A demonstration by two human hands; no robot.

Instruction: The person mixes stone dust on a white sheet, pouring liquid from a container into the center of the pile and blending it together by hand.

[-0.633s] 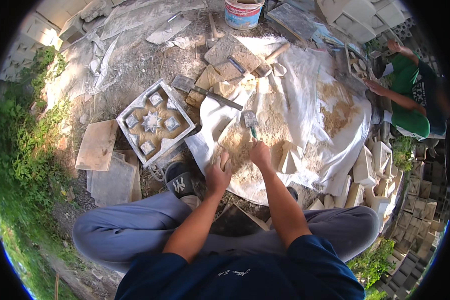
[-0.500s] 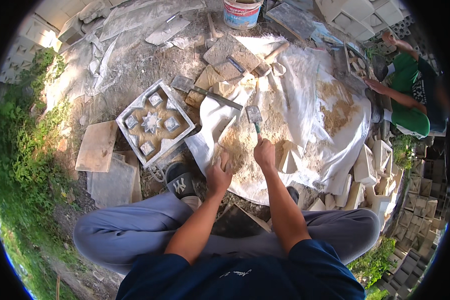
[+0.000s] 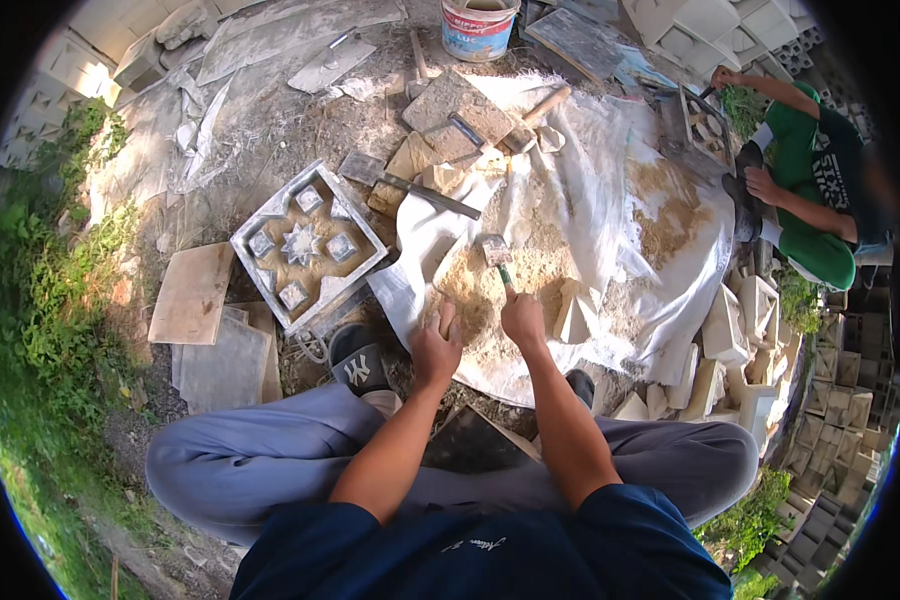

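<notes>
In my right hand (image 3: 525,320) is a small trowel (image 3: 495,249) with a flat metal blade and a green handle, its blade over the heap of tan, sandy mix (image 3: 485,282). Closed at the heap's left side, my left hand (image 3: 437,348) holds something I cannot make out. The mix lies on a white sheet (image 3: 610,185). A pale, angular block (image 3: 574,312) sits just right of my right hand. Left of the sheet rests a square mould (image 3: 345,283) with a star and several raised blocks inside, tan mix around them.
A long flat bar (image 3: 430,195), a mallet (image 3: 545,105) and slabs (image 3: 460,105) lie beyond the heap. At the back stands a bucket (image 3: 479,30). Pale blocks (image 3: 730,335) are piled at right. A person in green (image 3: 810,190) sits far right beside another mould (image 3: 708,125).
My right hand has shifted slightly left, and the trowel blade has come down nearer me, its face tilted differently. My left hand barely moved. The other person's hands have changed position.
</notes>
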